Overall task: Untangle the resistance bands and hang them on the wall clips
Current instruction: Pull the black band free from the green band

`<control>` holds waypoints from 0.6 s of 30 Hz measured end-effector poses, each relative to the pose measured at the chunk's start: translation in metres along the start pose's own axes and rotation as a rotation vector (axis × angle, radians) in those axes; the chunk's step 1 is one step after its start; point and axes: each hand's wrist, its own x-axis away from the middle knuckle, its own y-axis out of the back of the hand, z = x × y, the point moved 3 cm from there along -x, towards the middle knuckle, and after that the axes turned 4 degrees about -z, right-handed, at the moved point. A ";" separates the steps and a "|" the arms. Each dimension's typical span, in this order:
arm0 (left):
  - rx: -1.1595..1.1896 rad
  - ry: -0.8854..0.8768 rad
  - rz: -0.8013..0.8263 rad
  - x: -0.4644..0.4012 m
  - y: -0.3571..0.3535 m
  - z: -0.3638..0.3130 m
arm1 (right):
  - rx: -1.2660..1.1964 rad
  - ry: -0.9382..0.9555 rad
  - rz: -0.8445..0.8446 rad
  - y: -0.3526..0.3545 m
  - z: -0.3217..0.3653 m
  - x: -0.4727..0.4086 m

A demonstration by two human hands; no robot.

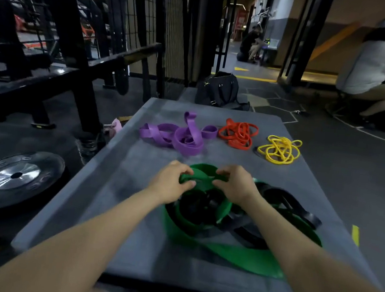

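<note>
Gym: weight plate (12, 177) on floor, black rack (76, 57), resistance bands (237, 133).

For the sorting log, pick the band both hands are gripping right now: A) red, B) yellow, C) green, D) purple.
C: the left hand and right hand both curl their fingers round the green band, while the purple band, red band and yellow band lie untouched farther up the mat.

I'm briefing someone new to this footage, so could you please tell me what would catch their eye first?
Both hands, left hand and right hand, grip a wide green band tangled with a black band at the near middle of the grey mat. Beyond them lie three bright heaps: purple bands left, red bands middle, yellow bands right.
</note>
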 end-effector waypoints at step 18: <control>-0.063 -0.027 -0.113 0.039 -0.028 0.002 | -0.010 0.087 -0.021 -0.019 -0.009 0.062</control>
